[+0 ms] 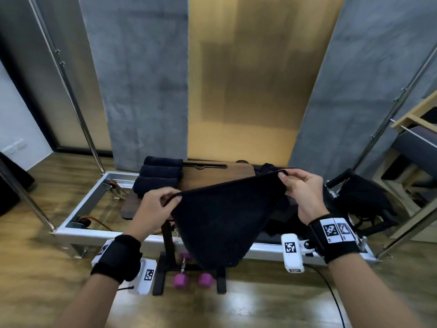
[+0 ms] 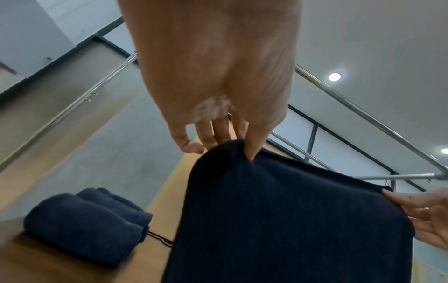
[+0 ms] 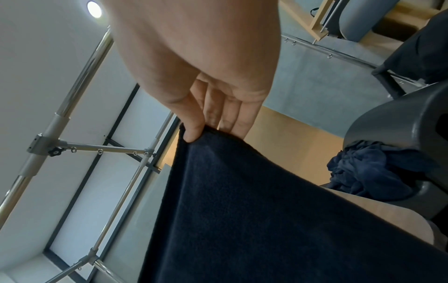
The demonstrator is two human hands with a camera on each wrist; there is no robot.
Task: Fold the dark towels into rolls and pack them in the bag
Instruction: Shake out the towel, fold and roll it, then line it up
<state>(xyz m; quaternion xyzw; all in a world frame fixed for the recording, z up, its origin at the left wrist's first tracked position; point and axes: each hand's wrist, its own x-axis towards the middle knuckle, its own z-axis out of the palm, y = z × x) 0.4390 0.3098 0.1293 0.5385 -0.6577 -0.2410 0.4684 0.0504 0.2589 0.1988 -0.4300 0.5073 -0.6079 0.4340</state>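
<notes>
the dark towel (image 1: 222, 216) was a plain navy-black cloth with a soft, short pile and a thin hemmed edge, held up in the air above the near edge of the counter (image 1: 212, 176). the left hand (image 1: 156, 204) pinched its left top corner between thumb and fingers, and the right hand (image 1: 300, 190) pinched the right top corner the same way; the remaining fingers of both hands hung loosely behind the cloth. the top edge ran taut between the two hands, tilted, with the right end higher and farther back. from that edge the cloth hung down and narrowed to a blunt lower end, which reached past the counter's near edge, in front of the silver frame rail (image 1: 94, 237).

on the far left corner of the counter lay three rolled towels (image 1: 158, 177), side by side and touching, their long axes running left to right. the middle of the wooden top was bare between the rolls and the held towel. at the right edge sat a crumpled heap of dark cloth (image 3: 368, 170), and beyond it, off the counter's right side, the black bag (image 1: 361, 200). two pink dumbbells (image 1: 192, 279) lay on the floor under the near edge.
</notes>
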